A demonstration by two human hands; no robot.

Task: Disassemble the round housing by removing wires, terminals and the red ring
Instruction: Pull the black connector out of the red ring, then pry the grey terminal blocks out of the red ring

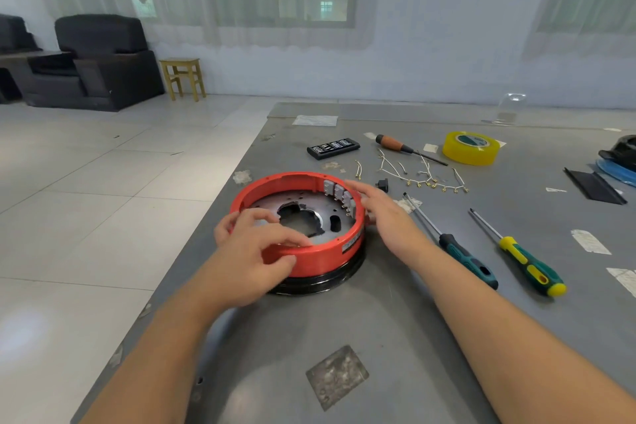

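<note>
The round housing sits on the grey table, a red ring [320,256] on top of a black base [330,280]. Inside it lies a grey metal plate [318,205] with a ragged centre hole. Several grey terminals [339,192] line the ring's inner right wall. My left hand [253,251] grips the ring's near left rim, fingers over the top and thumb on the outer face. My right hand [385,213] lies against the ring's right side with fingers straight. Removed white wires [421,175] with brass ends lie behind the housing to the right.
Two screwdrivers [457,248] [526,260] lie right of the housing. Farther back are an orange-handled screwdriver [395,144], a black bit case [333,148], a yellow tape roll [470,148] and a small black part [382,184]. The table's left edge [220,196] drops to the tiled floor.
</note>
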